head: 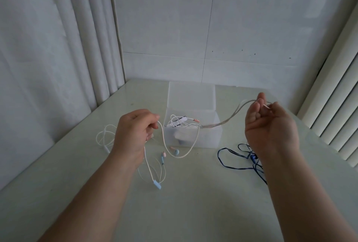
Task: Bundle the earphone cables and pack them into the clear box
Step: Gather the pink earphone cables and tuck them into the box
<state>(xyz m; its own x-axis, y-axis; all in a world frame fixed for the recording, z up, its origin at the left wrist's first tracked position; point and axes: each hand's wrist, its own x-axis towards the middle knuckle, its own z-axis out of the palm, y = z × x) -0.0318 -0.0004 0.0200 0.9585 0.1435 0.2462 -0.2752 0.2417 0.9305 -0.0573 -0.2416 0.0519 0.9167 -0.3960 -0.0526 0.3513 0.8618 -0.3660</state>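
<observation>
A pale pink-and-blue earphone cable (pixel 185 154) stretches between my two hands in front of the clear box (pixel 211 137). My left hand (pixel 135 131) pinches one part of it; a blue remote (pixel 157 184) and the buds (pixel 175 151) hang below onto the table. My right hand (pixel 269 125), raised to the right of the box, holds the blurred far part of the cable between thumb and fingers. Inside the box lies a white earphone bundle (pixel 179 121), with the lid standing open behind it.
A loose white earphone cable (pixel 104 137) lies on the table left of my left hand. A dark blue earphone cable (pixel 242 156) lies tangled under my right wrist. Curtains hang at left, blinds at right, a tiled wall behind the pale table (pixel 193 203).
</observation>
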